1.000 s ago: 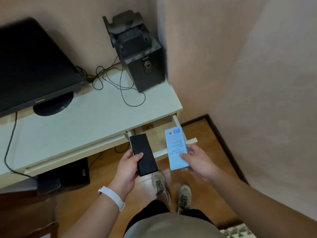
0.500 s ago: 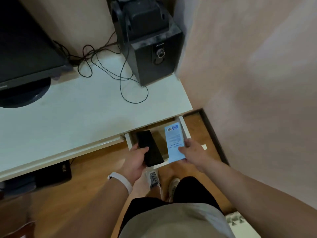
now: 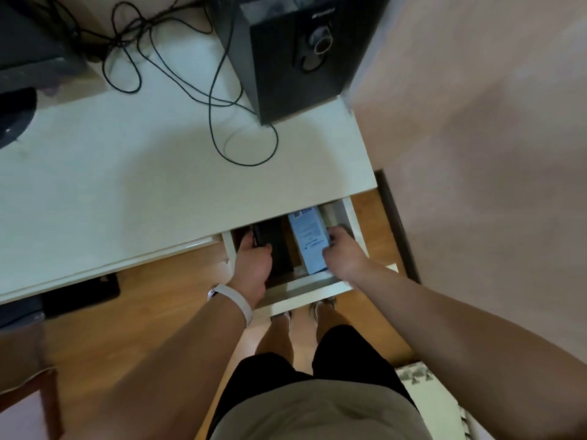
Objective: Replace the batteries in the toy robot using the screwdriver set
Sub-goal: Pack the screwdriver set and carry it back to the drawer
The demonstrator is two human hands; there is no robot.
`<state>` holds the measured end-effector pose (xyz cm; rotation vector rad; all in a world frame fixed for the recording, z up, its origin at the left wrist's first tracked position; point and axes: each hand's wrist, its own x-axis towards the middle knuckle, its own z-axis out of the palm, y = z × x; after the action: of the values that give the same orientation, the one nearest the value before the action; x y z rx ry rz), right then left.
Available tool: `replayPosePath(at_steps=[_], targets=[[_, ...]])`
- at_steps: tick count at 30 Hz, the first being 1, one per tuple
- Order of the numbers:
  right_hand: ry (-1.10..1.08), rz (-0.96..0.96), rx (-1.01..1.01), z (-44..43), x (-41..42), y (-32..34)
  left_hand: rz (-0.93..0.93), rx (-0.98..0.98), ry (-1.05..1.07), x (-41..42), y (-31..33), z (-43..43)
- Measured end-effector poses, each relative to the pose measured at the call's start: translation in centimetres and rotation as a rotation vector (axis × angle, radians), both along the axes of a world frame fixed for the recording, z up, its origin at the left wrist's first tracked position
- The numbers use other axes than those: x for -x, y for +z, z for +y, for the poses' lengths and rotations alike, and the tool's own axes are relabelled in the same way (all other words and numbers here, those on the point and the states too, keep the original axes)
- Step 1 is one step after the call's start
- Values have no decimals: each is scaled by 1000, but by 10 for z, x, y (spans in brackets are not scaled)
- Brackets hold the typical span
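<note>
A drawer point(image 3: 305, 289) under the right end of a white desk point(image 3: 143, 192) is seen pulled open, and both hands are reached down into it. A black flat case point(image 3: 277, 249) is gripped by the left hand point(image 3: 252, 265): the thumb is laid along its left edge and the fingers are curled round it, though most of them are hidden beneath the case. A white wristband point(image 3: 236, 300) is worn on that wrist. A light blue box point(image 3: 309, 241), printed with small text and a barcode at its far end, is held by the right hand point(image 3: 341, 252), whose fingers are wrapped round the box's near right edge. The case and the box are set side by side inside the drawer, lengthwise, close together, with their far ends hidden under the desk top. Whether either one is the screwdriver set cannot be told from this view. On the desk a black speaker point(image 3: 295, 49) with a round knob is stood at the far right corner against the wall point(image 3: 476, 154), and loose black cables point(image 3: 216, 100) are looped across the top beside it. A dark monitor base point(image 3: 14, 119) is cut off at the left edge. A wooden floor point(image 3: 158, 296) is seen below.
</note>
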<state>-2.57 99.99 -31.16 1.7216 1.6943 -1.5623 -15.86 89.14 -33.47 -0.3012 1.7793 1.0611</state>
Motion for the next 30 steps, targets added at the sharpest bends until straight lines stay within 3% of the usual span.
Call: replayPosePath(at_steps=[9, 20, 24, 30], targets=[[224, -85, 3, 9, 0, -25, 32, 84, -124, -11, -20, -7], [676, -111, -307, -5, -40, 14, 92, 24, -315, -16, 9, -27], [734, -67, -388, -8, -59, 26, 263, -6, -570, -13, 31, -50], [784, -215, -558, -6, -85, 34, 557, -104, -769, 10, 32, -105]])
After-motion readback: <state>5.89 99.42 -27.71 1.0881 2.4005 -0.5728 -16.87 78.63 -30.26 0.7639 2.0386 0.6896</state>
